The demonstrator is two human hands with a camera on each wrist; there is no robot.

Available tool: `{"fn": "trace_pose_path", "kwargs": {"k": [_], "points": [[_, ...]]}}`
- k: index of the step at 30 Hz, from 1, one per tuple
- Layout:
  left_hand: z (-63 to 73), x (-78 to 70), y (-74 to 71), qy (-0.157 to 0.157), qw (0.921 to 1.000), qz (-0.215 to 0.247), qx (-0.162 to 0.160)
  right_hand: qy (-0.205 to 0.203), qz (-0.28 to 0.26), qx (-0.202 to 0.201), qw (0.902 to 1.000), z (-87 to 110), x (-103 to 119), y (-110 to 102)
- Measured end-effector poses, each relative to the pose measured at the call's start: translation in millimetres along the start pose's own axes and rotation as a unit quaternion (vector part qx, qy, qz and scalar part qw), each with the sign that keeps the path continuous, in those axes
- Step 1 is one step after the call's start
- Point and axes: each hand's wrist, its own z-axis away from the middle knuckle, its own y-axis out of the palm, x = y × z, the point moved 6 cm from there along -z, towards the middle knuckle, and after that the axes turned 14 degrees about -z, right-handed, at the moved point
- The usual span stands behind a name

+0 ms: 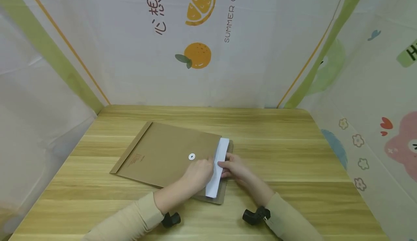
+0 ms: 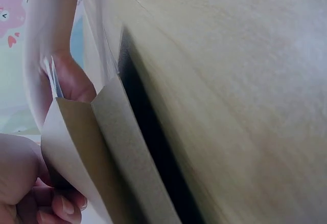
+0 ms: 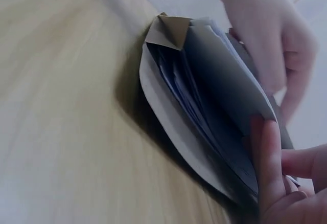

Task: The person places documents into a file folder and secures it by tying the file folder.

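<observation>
A brown kraft document envelope (image 1: 169, 143) lies on the table with its mouth toward the right and a white button disc (image 1: 192, 156) on its upper face. White sheets of paper (image 1: 213, 187) stick out of the mouth. My right hand (image 1: 237, 168) pinches these sheets, thumb above and fingers reaching inside the opening, as the right wrist view shows. At the upper panel's edge, my left hand (image 1: 199, 174) grips the envelope with curled fingers. Seen from the right wrist, the mouth gapes, with dark layers (image 3: 189, 96) inside and the lower flap (image 3: 163, 116) against the tabletop.
The wood-grain table (image 1: 277, 154) extends around the envelope on all sides. A white printed curtain (image 1: 254, 71) hangs behind it, with more curtain at both sides. Black wrist mounts (image 1: 255, 215) sit near the table's front.
</observation>
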Motion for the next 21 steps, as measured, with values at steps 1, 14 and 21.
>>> {"fn": "trace_pose_path", "kwargs": {"k": [1,14,21], "points": [[0.3,0.0,0.1,0.001,1.0000,0.007,-0.002,0.002,0.000,0.000,1.0000,-2.5,-1,3],[2.7,-1.2,-2.5,0.022,0.9995,0.006,-0.020,0.007,0.018,0.010,0.9998,-27.3,-11,24],[2.5,-0.9,-3.9,0.016,0.9992,0.008,-0.036,0.006,0.038,-0.024,0.9989,-35.6,-7,25]]}}
